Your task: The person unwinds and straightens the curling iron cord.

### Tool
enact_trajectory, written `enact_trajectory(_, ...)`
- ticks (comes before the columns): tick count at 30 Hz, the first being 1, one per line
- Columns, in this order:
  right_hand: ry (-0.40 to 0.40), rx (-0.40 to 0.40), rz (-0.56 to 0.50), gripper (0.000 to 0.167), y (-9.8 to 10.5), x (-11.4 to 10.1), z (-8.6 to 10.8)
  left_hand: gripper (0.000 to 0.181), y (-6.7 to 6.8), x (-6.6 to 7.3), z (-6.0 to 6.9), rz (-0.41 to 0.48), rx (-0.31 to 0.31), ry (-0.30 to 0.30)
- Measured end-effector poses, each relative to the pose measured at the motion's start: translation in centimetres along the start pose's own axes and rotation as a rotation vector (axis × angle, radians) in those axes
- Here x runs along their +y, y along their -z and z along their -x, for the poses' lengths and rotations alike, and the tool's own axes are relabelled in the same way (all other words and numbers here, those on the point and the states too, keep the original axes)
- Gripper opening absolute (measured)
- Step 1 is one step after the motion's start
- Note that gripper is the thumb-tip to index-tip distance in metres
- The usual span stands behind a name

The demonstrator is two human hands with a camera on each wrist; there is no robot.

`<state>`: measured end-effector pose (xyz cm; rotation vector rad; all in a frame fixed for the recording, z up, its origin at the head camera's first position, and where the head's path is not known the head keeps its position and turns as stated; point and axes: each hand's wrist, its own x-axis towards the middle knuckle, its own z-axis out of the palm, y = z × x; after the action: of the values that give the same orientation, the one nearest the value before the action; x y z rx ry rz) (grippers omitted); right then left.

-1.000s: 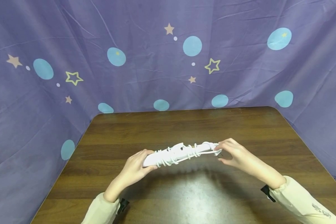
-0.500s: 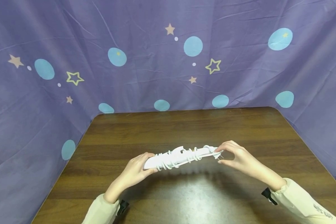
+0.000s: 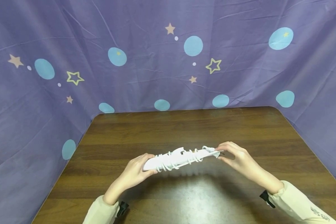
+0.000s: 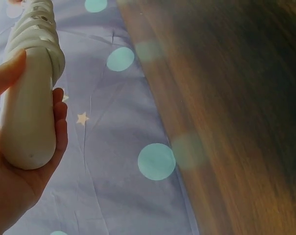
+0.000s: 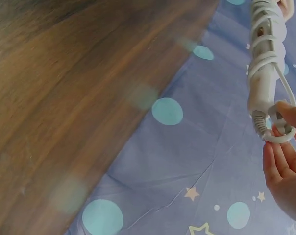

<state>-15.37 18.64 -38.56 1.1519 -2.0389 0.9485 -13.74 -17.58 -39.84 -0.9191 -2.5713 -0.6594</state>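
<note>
A long white rod-shaped appliance (image 3: 175, 159) is held up above the table, its white cord (image 3: 196, 155) wound around it in several loops. My left hand (image 3: 137, 169) grips its smooth rounded left end, thumb on the near side; in the left wrist view the fingers wrap beneath this end (image 4: 30, 117). At the other end, my right hand (image 3: 238, 158) pinches the cord's plug (image 3: 217, 153) between thumb and fingers. A ribbed cord sleeve (image 5: 259, 122) leaves the appliance there, seen in the right wrist view. A small raised tab (image 3: 180, 150) sticks up mid-length.
Beneath both hands lies a brown wood-grain table (image 3: 170, 130) with rounded far corners. A purple curtain (image 3: 145, 81) with stars and blue dots surrounds its back and sides. Dark straps (image 3: 122, 209) show at the cuffs of the pale sleeves.
The appliance has lowered slightly toward me and turned a little. My right fingers have closed nearer together around the plug, while the left grip stays the same.
</note>
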Motion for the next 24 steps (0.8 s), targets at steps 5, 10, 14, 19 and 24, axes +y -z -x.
enact_trajectory(5, -0.095, -0.016, -0.11, 0.029, -0.34, -0.09, 0.32, 0.045, -0.04, 0.04, 0.0, -0.002, 0.012, -0.017)
enact_trajectory(10, -0.297, -0.061, -0.228, 0.034, -0.57, -0.43, 0.62, 0.046, -0.05, 0.1, -0.03, -0.013, 0.006, -0.034)
enact_trajectory(14, -0.455, -0.09, -0.331, 0.026, -0.35, -0.77, 0.39, 0.046, -0.02, 0.12, -0.05, -0.023, 0.008, -0.048)
enact_trajectory(19, -0.376, -0.099, -0.273, 0.022, -0.15, -0.79, -0.02, 0.046, -0.01, 0.2, 0.0, -0.033, 0.013, -0.055)
enact_trajectory(24, -0.278, -0.084, -0.209, 0.031, -0.15, -0.46, -0.13, 0.045, -0.06, 0.14, 0.04, -0.037, 0.022, -0.053)
